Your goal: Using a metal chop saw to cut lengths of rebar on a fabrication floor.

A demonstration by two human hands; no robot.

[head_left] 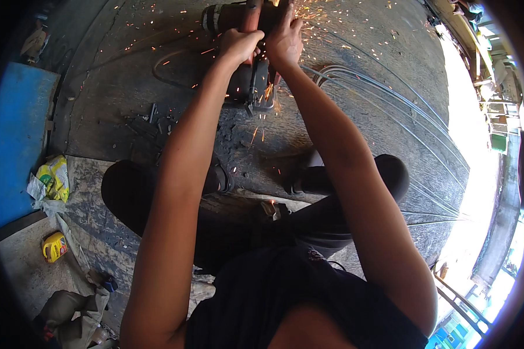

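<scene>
My left hand [239,45] is wrapped round the orange-red handle [251,18] of what looks like a cut-off saw. Beyond it sits the saw's dark cylindrical motor [213,19], cut off by the top of the picture. My right hand [286,42] is beside the handle with its fingers stretched out, apparently against the saw's other side; the exact contact is hidden. Orange sparks [317,26] spray around both hands. Below them lies the dark metal base [239,84] of the saw. The blade and whatever it cuts cannot be made out.
Long thin metal rods [390,99] fan out to the right. Small dark offcuts [151,113] litter the ground left of the saw. At the left are a blue panel [17,139], a yellow bag [55,179] and a yellow container [54,247]. My knees [393,174] flank the workspace.
</scene>
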